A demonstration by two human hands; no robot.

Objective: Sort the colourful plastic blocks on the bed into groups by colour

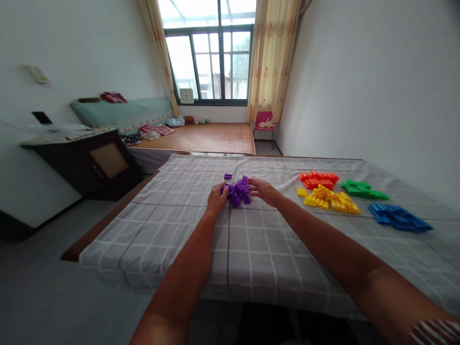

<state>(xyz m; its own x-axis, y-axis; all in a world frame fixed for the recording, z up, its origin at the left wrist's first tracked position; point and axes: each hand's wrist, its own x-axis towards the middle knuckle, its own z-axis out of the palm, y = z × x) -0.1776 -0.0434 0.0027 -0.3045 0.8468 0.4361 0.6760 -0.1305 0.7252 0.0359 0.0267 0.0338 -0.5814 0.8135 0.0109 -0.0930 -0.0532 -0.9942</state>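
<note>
A small heap of purple plastic pieces, which look like clothes pegs or clips (237, 192), lies on the grey checked cloth between my two hands. My left hand (217, 197) is at the heap's left side, with thumb and fingers bent against a purple piece at its edge. What lies between those fingers is too small to make out. On the other side, my right hand (264, 189) reaches in with fingers stretched out, their tips at the heap's right edge. One or two purple pieces (227, 176) lie apart, just beyond the heap.
To the right on the checked cloth (266, 249) are orange pieces (319, 179), yellow pieces (332, 199), green pieces (363, 189) and blue pieces (399, 217), grouped by colour. Beyond the table stand a low bed (212, 136), a pink chair (264, 120) and a dark cabinet (89, 163).
</note>
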